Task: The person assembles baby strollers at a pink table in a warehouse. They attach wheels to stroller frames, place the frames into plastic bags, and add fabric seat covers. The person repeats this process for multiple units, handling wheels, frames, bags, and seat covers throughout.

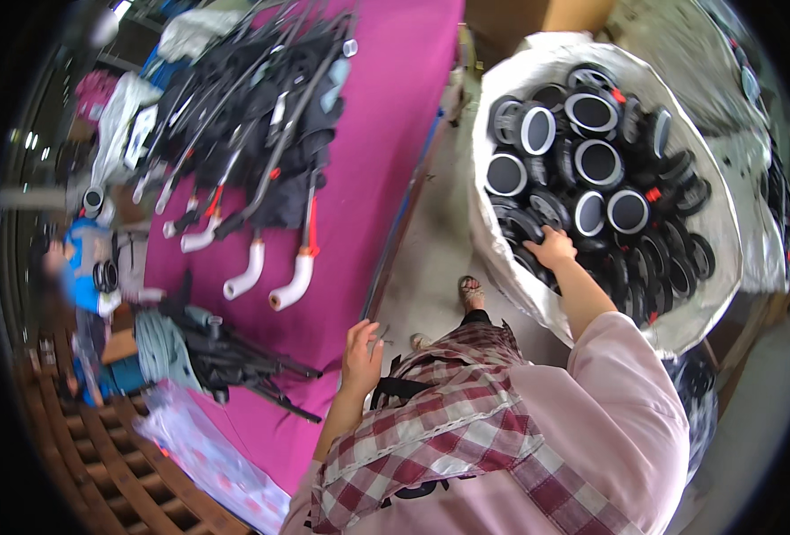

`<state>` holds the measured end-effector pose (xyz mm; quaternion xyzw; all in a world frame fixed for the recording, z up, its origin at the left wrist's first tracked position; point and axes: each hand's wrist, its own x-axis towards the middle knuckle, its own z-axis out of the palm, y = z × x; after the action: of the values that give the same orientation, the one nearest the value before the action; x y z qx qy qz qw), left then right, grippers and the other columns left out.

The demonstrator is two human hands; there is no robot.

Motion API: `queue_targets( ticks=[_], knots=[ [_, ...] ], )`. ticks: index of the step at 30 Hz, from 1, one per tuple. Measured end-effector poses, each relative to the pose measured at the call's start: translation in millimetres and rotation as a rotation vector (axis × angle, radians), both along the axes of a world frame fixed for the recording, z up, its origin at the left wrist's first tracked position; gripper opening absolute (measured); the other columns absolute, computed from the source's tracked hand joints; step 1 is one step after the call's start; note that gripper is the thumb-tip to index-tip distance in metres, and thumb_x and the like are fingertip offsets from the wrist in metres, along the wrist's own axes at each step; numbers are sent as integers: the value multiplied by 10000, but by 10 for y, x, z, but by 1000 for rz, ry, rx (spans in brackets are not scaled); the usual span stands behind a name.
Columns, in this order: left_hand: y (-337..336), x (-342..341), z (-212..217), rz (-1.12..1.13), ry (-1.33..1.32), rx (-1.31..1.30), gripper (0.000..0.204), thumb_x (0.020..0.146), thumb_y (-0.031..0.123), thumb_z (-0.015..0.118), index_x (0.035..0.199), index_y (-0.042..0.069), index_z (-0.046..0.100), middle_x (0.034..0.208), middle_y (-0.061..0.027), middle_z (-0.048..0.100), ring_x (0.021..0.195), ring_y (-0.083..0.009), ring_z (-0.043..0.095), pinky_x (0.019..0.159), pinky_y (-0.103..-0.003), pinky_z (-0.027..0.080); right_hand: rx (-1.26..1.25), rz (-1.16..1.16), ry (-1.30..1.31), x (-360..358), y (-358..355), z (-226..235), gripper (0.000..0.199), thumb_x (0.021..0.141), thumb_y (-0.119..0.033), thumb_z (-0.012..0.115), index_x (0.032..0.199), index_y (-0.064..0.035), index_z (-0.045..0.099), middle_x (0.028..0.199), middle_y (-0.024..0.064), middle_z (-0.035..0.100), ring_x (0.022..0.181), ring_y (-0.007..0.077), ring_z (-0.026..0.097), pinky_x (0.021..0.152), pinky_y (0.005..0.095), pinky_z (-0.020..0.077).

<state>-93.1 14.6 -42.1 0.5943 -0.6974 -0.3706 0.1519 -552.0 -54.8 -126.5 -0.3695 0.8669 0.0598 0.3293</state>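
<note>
My right hand (555, 251) reaches into a big white sack (720, 232) of small black stroller-type wheels. Its fingers are bent round a wheel (522, 225) at the sack's near left side; the fingertips are partly hidden among the wheels. Many wheels have a light ring around a black hub, such as this wheel (628, 210). By the right edge of the magenta-covered table (377, 116), my left hand (359, 361) hangs with its fingers half bent and slightly apart. Nothing I can make out is held in it.
Folded dark stroller frames (270, 134) with white curved ends lie on the table. Nearer are black frame parts (234, 357) and a bundle of pale blue-grey cloth (165, 348). A person in blue (87, 254) stands beyond the table. Brown slatted wood (119, 455) lies at lower left.
</note>
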Motion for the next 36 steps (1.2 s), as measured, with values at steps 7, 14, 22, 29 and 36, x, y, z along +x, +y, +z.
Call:
queue_targets(
  ticks=[7, 14, 22, 29, 36],
  knots=[
    [574, 871, -78, 181, 48, -41, 356, 919, 77, 624, 1270, 45, 578, 1335, -177, 528, 1018, -278, 660, 919, -402, 515, -118, 36, 165, 144, 315, -370, 552, 810, -320, 715, 1328, -148, 629, 1421, 134, 536, 1274, 351, 559, 1047, 475, 484],
    [1169, 1844, -184, 299, 234, -154, 324, 924, 61, 625, 1245, 27, 590, 1309, -163, 549, 985, -247, 666, 917, -373, 510, -1052, -377, -2, 101, 263, 988, 436, 750, -125, 815, 1123, 57, 683, 1056, 143, 736, 909, 235, 682, 845, 371, 531],
    [1227, 2662, 592, 220, 126, -625, 603, 852, 127, 716, 1416, 134, 502, 1428, -201, 486, 1337, -395, 457, 1088, -487, 391, -1177, -143, -809, 2830, 296, 1989, 355, 909, -163, 670, 1189, 52, 634, 1137, 135, 682, 994, 232, 658, 886, 383, 540],
    [1575, 3224, 771, 264, 84, -804, 772, 631, 83, 790, 1362, 114, 542, 1487, -177, 479, 1406, -376, 427, 1154, -529, 320, -60, -249, -1486, 5408, 1069, 1824, 339, 870, -213, 750, 1136, -47, 621, 1042, 81, 664, 956, 245, 627, 833, 422, 514],
    [2200, 4006, 607, 1464, 435, -382, 302, 863, 31, 643, 1157, -29, 610, 902, -135, 697, 785, -191, 662, 727, -344, 534, -235, -55, -1471, 5846, 132, 1671, 234, 964, -207, 656, 1146, -65, 617, 993, 71, 693, 836, 198, 667, 743, 336, 530]
  ],
)
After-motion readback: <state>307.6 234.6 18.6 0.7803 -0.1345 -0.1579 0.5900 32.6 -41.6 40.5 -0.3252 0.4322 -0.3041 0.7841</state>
